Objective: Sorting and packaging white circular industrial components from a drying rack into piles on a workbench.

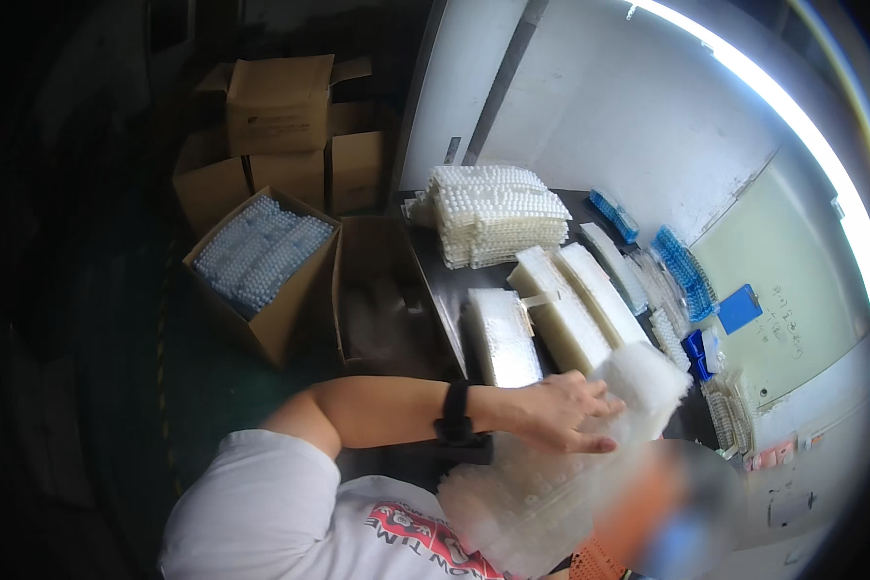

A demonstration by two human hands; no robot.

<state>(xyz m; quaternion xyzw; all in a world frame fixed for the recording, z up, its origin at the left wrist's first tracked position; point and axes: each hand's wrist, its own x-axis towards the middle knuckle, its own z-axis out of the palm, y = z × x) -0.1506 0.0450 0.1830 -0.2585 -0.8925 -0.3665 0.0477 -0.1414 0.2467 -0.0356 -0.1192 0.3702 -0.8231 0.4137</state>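
My left hand (563, 411), with a black watch (457, 414) on its wrist, reaches across the front of my body. Its fingers are spread and its thumb is stretched out over translucent plastic sheets (527, 488), which lie crumpled in front of my shirt. Just past the fingertips stands a whitish translucent stack (643, 382) of the same sort of material. My right hand does not show; the sheets and a blurred patch cover the lower right.
White bead-topped trays (498, 208) are piled on the dark table, near long white blocks (561, 300) and a plastic-wrapped block (503, 333). Blue racks (684, 271) line the wall. To the left, an open carton (304, 314) holds pale blue beaded trays (261, 253); more cartons (278, 106) stand behind.
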